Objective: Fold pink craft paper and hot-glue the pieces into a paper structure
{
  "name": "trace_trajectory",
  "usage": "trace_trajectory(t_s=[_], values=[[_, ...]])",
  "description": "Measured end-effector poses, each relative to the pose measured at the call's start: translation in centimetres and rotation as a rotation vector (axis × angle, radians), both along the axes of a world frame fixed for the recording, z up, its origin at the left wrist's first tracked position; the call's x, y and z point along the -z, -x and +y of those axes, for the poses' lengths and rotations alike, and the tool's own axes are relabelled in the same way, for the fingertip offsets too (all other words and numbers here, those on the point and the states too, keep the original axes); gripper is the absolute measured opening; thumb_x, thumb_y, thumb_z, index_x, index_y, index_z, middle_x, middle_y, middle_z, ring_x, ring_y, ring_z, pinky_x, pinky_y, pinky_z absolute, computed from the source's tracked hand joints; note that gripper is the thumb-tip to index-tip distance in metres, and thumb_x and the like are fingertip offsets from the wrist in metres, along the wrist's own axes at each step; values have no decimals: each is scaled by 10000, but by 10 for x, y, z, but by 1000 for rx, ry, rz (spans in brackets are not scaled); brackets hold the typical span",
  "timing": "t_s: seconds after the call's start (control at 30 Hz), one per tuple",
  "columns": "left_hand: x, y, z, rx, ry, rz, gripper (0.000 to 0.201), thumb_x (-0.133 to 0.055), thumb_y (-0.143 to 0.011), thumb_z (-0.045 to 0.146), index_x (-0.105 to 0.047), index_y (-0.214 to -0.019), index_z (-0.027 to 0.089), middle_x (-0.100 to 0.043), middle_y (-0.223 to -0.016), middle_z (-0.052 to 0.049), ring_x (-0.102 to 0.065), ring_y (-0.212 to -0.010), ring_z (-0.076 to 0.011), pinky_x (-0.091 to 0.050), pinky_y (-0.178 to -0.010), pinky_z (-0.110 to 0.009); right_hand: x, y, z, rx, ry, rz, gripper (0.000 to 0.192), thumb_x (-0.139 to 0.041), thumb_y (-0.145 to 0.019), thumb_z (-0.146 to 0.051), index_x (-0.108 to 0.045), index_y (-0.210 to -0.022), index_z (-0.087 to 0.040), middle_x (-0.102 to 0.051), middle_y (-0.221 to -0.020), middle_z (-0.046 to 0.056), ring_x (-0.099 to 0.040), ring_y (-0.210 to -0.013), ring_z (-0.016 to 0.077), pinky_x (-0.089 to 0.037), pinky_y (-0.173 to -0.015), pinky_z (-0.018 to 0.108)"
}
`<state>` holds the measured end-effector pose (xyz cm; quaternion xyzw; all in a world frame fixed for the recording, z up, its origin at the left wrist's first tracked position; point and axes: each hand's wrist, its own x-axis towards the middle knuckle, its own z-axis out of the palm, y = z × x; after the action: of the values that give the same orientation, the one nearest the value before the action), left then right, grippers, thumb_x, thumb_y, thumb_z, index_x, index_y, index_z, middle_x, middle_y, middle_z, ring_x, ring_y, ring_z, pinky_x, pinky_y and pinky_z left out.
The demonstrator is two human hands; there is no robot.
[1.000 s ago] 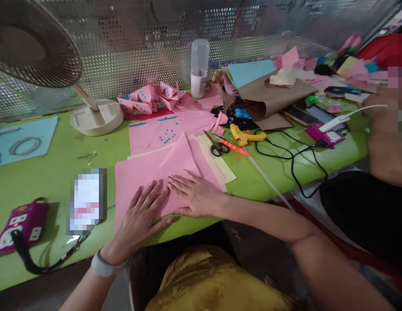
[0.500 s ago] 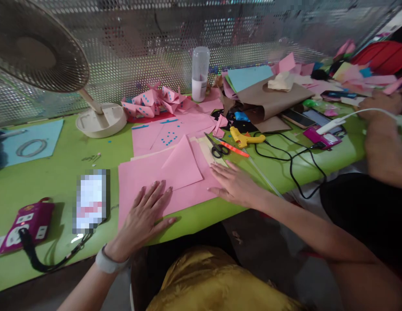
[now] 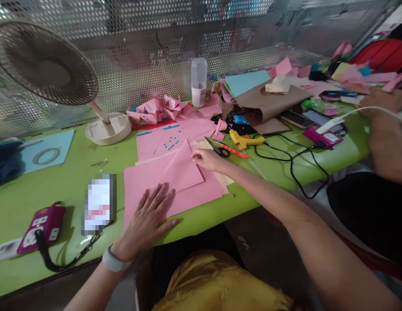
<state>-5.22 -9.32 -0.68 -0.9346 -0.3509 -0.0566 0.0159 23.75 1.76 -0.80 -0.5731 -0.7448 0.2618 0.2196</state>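
My left hand (image 3: 148, 216) lies flat with fingers spread on a pink paper sheet (image 3: 194, 199), near the table's front edge. On top of that sheet is a smaller pink paper with a folded flap (image 3: 185, 168). My right hand (image 3: 205, 159) is closed, its fingertips pinched at the right edge of this flap; the exact grip is partly hidden. Black-handled scissors (image 3: 220, 149) lie just behind my right wrist, partly covered. An orange-red pen-like tool (image 3: 235, 150) and a yellow glue gun (image 3: 244, 139) lie to the right.
A fan (image 3: 106, 129) stands at the back left. Folded pink paper shapes (image 3: 155, 110) and a clear bottle (image 3: 198, 82) are behind the sheets. A phone (image 3: 97, 203) and purple power strip (image 3: 43, 226) lie left. Cables and another person's arm (image 3: 385, 134) are on the right.
My right hand has moved from lying flat at the sheet's right side, up and left to the flap's edge, and its fingers have closed. My left hand stays flat. The view has shifted slightly.
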Motion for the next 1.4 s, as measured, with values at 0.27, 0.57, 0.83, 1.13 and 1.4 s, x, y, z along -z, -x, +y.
trace_trajectory(t_s=[0.27, 0.57, 0.83, 1.13, 1.4], values=[[-10, -20, 24, -65, 41, -22, 785, -344, -943, 620, -20, -1559, 257, -233, -1597, -97, -244, -1461, -278, -191, -1177, -506, -2, 2, -5, 51, 1, -32, 181, -549, -875, -202, -698, -977, -219, -737, -923, 25, -637, -795, 156, -408, -674, 250], [1, -50, 38, -64, 58, 34, 785, -390, -886, 693, -147, -1543, 339, -167, -1620, -56, -142, -1480, -334, -56, -1183, -549, -7, 1, -3, 60, 55, -15, 176, -579, -876, -209, -720, -981, -214, -737, -908, 19, -626, -788, 139, -351, -629, 236], [2, -50, 39, -40, 40, 37, 813, -402, -871, 705, -158, -1544, 320, -163, -1621, -70, -149, -1480, -329, -68, -1189, -543, -8, 0, -1, 50, 68, -4, 177, -578, -880, -200, -730, -970, -197, -732, -873, 22, -609, -730, 124, -329, -603, 237], [3, -51, 40, -29, 35, 14, 834, -405, -856, 724, -169, -1544, 315, -171, -1619, -74, -168, -1474, -338, -86, -1187, -554, -7, 0, 0, 44, 75, 12, 185, -572, -883, -188, -736, -968, -192, -730, -884, 31, -599, -722, 120, -330, -603, 236], [5, -51, 40, -36, 41, 4, 846, -417, -841, 739, -213, -1538, 304, -179, -1617, -83, -159, -1477, -331, -121, -1185, -544, -5, 0, 0, 39, 59, -13, 195, -569, -881, -198, -736, -981, -206, -729, -873, 29, -601, -719, 129, -335, -616, 242]])
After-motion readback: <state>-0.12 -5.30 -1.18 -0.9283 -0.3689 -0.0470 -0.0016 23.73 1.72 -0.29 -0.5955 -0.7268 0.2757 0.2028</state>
